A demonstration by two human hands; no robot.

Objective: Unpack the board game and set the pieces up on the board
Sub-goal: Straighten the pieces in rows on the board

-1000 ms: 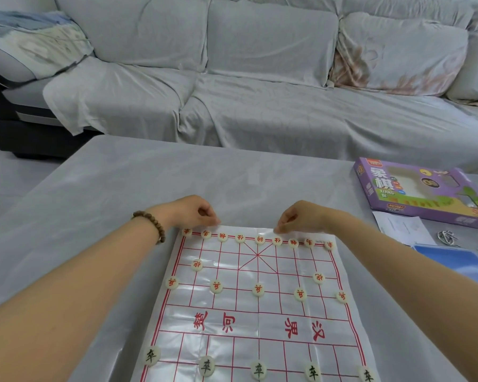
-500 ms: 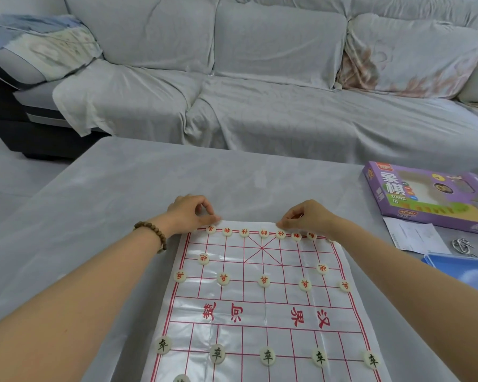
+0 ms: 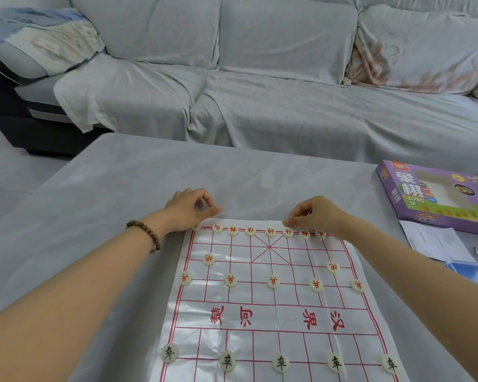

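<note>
Board (image 3: 273,312) flat on counter (image 3: 122,202), dead ahead, between both forearms. Vs a sec ago: left hand (image 3: 189,209) up off the 2nd pc of back row (image 3: 250,231), hovering just past the far edge now. Fingers curled, thumb + index nearly meeting, too blurry to call holding or empty. Right hand (image 3: 315,216) same spot as before, tips pinched narrow, touching far rim of 6th pc (image 3: 288,232); gripping or only nudging, can't tell. Reads as last straightening of red's side, not placing new stuff, so far half prob done.

Count, red: 8 showing in back row (9th spot hidden under right forearm), 2 cannons (image 3: 209,259), 5 soldiers (image 3: 273,281). Black pcs (image 3: 280,363): 5 in one row near bottom of view, rest out of frame, so no verdict there. Also 1 box (image 3: 436,197) + 1 paper sheet (image 3: 436,241) off to the right.
</note>
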